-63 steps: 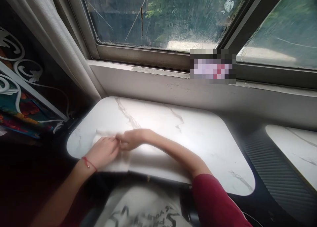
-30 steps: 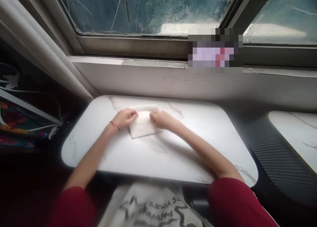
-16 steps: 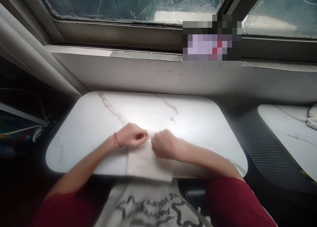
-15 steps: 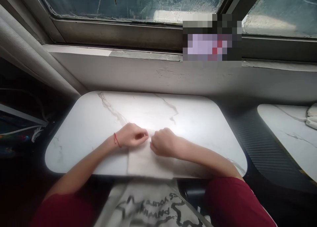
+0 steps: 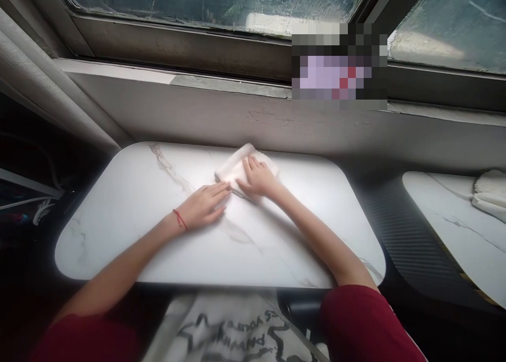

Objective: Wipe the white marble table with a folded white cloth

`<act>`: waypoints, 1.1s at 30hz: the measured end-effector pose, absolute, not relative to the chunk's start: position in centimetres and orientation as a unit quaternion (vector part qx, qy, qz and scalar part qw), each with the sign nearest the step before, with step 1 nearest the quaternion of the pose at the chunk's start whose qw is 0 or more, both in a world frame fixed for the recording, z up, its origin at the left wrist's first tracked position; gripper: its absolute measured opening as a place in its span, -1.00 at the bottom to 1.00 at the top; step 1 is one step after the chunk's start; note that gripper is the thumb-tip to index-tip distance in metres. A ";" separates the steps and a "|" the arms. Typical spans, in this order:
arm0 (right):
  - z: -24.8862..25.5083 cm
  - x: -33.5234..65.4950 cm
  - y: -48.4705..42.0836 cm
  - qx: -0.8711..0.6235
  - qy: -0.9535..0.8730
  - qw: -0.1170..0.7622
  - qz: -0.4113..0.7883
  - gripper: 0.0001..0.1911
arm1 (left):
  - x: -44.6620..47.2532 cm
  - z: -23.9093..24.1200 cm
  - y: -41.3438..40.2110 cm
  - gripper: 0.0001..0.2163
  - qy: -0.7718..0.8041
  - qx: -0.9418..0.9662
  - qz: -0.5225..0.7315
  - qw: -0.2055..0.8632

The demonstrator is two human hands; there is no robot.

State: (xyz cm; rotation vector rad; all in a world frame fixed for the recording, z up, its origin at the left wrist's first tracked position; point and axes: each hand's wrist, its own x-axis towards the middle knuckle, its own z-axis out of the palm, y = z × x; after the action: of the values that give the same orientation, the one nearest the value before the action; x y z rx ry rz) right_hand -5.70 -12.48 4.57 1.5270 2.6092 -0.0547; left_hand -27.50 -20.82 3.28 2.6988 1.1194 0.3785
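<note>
A folded white cloth (image 5: 233,164) lies on the white marble-patterned table (image 5: 110,219), near its far edge. My right hand (image 5: 259,176) rests flat on top of the cloth with its fingers spread. My left hand (image 5: 205,204), with a red string bracelet at the wrist, lies on the tabletop with fingers stretched out. Its fingertips reach the near left edge of the cloth. Part of the cloth is hidden under my right hand.
A second marble-patterned table (image 5: 443,204) stands at the right, with a folded pale cloth (image 5: 494,193) on it. Behind the tables run a wall and windowsill (image 5: 130,72). A pale curtain (image 5: 35,72) hangs at the left. A blurred-out patch covers part of the window frame.
The cloth has gone from lying spread at the table's near edge to folded near the far edge. Both hands have opened from a closed grip, and the right hand has moved forward.
</note>
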 end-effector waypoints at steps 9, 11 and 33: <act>0.6 -5.0 -10.1 0.463 0.882 -0.083 0.024 -0.29 | -27.4 3.1 -20.0 -0.61 0.408 0.900 0.137 0.076; 1.4 -5.6 -10.9 0.478 0.876 -0.059 0.028 -0.28 | -27.5 3.0 -19.9 -0.60 0.409 0.900 0.138 0.068; 8.6 2.9 -31.6 0.607 0.767 0.209 -0.019 -0.48 | -19.0 0.6 -26.0 -0.70 0.137 0.966 0.182 0.126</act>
State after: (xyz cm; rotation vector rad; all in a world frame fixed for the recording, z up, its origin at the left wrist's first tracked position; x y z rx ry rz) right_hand 2.90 -31.60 8.62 1.6886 2.1329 -0.0532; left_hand -18.98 -26.03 0.58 2.8126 0.3976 0.5287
